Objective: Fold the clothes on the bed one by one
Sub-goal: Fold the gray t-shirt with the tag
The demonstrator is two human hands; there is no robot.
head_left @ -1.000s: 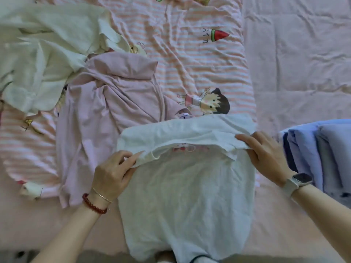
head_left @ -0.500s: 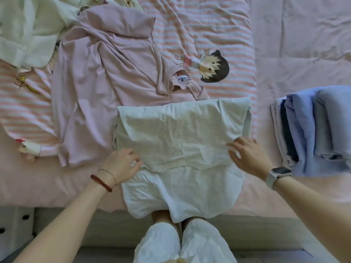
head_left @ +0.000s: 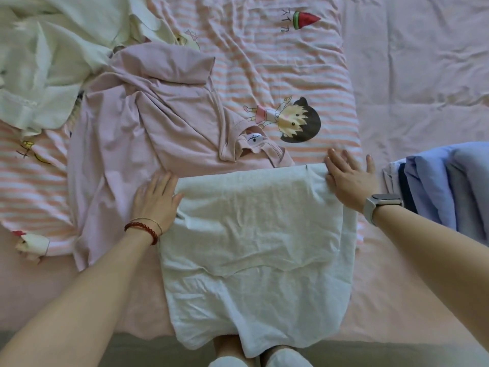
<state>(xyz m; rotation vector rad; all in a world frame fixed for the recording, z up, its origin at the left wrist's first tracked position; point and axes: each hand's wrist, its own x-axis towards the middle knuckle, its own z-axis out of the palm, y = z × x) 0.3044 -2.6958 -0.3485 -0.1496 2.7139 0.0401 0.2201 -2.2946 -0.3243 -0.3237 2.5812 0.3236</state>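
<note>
Head view: a pale white cotton T-shirt (head_left: 254,234), its top part doubled over itself, lies at the near edge of the pink bed (head_left: 423,75), its hem hanging off. The left hand (head_left: 156,200) rests flat, fingers straight, at its left edge, on a crumpled mauve T-shirt (head_left: 137,123). The right hand (head_left: 349,178) lies spread at the top right corner, perhaps just touching. Folded blue garments (head_left: 444,186) sit right.

Bare forearms, no sleeves. On wrist of left hand (head_left: 156,200): a bracelet (head_left: 144,229) of dark red beads, plus a thin gold bangle (head_left: 154,224) just beyond it. On wrist of right hand (head_left: 349,181): a smartwatch (head_left: 385,201) with dark rectangular face and pale grey strap. At near edge, white trousers (head_left: 260,361) over the legs.
</note>
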